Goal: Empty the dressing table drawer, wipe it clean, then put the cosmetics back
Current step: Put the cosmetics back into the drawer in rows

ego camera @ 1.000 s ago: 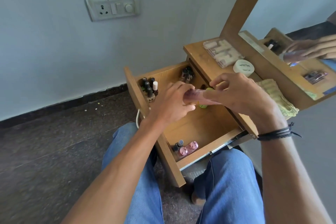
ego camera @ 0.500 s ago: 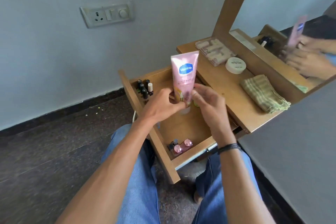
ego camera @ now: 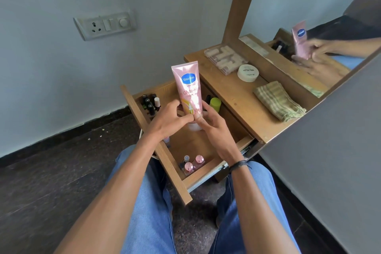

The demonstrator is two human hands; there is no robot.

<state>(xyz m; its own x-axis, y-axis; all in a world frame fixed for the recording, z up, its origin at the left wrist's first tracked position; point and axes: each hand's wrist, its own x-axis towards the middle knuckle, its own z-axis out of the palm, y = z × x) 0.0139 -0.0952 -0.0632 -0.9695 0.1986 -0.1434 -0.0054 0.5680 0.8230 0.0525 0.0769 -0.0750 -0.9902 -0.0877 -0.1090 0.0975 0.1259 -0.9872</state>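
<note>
Left hand and right hand both pinch the pink tube low down, its long axis upright above the drawer.

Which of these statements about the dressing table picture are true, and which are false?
1. The left hand and the right hand both hold the pink tube over the open drawer. True.
2. The folded cloth lies in the drawer. False: it lies on the table top.
3. The white jar stands on the table top. True.
4. The drawer holds nothing. False: small bottles stand in it.
</note>
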